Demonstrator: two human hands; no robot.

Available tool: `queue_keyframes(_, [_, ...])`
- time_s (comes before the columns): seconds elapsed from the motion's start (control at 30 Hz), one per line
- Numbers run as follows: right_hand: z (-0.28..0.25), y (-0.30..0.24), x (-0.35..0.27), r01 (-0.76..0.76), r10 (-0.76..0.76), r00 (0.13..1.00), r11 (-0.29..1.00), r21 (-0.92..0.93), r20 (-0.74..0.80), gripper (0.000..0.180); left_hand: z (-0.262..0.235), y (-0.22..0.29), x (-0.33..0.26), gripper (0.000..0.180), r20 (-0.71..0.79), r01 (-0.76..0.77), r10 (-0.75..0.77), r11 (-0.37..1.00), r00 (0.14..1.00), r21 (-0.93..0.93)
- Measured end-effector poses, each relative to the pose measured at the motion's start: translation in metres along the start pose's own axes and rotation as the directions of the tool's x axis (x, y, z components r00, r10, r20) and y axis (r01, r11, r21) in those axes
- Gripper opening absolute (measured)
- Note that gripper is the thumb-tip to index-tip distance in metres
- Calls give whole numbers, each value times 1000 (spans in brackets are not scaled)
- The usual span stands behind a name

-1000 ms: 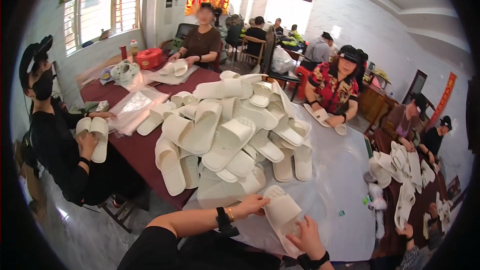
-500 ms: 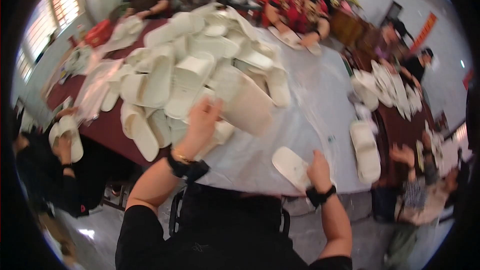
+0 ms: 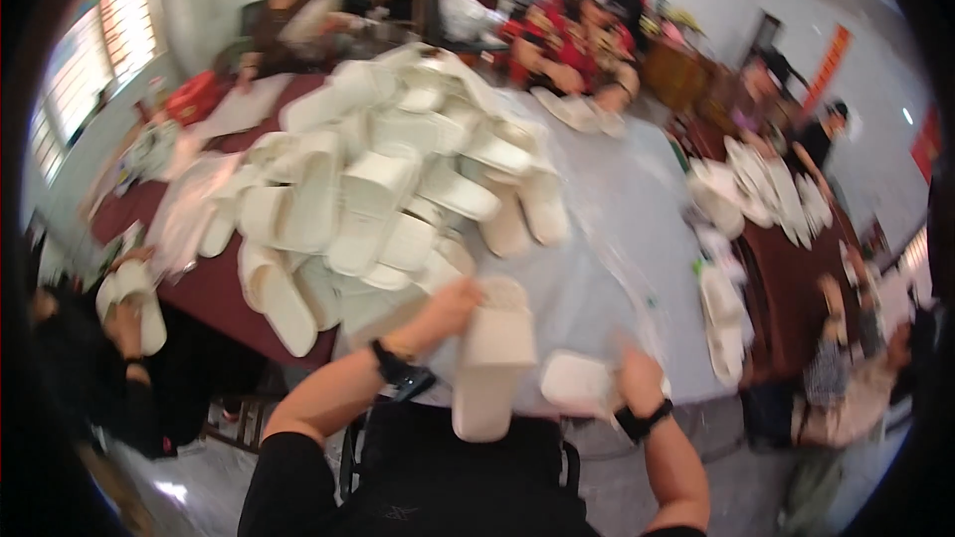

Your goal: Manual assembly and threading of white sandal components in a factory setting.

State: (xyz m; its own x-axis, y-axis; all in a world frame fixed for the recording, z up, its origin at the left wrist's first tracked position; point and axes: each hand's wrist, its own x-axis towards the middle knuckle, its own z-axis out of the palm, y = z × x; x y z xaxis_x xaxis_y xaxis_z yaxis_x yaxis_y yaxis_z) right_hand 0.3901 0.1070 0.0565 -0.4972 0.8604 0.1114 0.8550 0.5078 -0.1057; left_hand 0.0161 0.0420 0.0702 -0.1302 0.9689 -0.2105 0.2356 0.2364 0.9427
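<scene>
Near the front edge of the table, my left hand (image 3: 450,308) grips an off-white slide slipper (image 3: 483,378) by its upper end. The slipper hangs upright, its sole reaching down past the table edge. My right hand (image 3: 640,378), a little blurred, is closed on a second off-white slipper (image 3: 575,384), which points left toward the first one. A gap separates the two slippers. Beyond my left hand rises a big heap of similar slippers (image 3: 373,184); the lower ones are partly hidden.
Pale plastic sheeting (image 3: 617,209) covers the table right of the heap; dark red cloth (image 3: 214,293) shows at left. A slipper pair (image 3: 721,323) stands at the right edge. Co-workers sit around; one in red (image 3: 577,50) handles slippers at the far side. A red bag (image 3: 194,96) lies far left.
My left hand has drawn its slipper away from the heap, toward me and right, and it now hangs upright. My right hand and its slipper have shifted slightly nearer to me.
</scene>
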Motion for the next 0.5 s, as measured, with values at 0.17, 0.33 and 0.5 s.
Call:
queue_keyframes(0.17, [-11, 2, 1, -75, 74, 997, 987, -142, -7, 17, 33, -34, 36, 41, -69, -74, 85, 985, 994, 154])
queue_keyframes(0.33, [-59, -28, 27, 81, -87, 991, 995, -63, -103, 12, 52, -27, 1, 58, -43, -376, 472, 750, 880, 544])
queue_keyframes(0.5, [-99, -76, 52, 423, -419, 882, 906, -31, -215, 7, 53, -30, -12, 66, 119, -400, 426, 667, 897, 628])
